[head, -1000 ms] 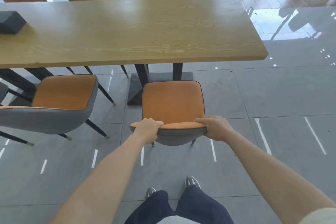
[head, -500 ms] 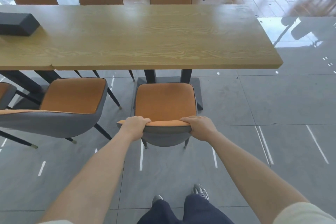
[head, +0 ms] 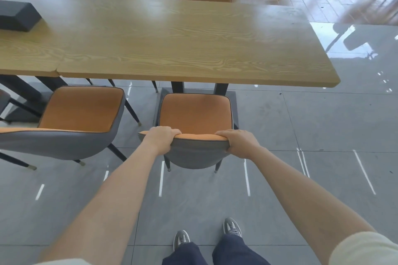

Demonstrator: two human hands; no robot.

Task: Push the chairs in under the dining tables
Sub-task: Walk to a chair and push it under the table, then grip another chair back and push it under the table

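— While the left hand [head: 160, 139] and right hand [head: 239, 143] hold the chair [head: 195, 118], how do the fingers [head: 171, 131] lie?
— Curled close together over the top of its back, one hand at each end.
— Where is the chair?
— On the floor [head: 301, 125], at the near edge of the table [head: 172, 49], by the right end. Its seat front just meets that edge. The other chair [head: 79, 109] stands to its left.

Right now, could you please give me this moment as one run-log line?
step: push-in unfinished | chair: seat outside table edge | left hand: grips backrest top | right hand: grips backrest top
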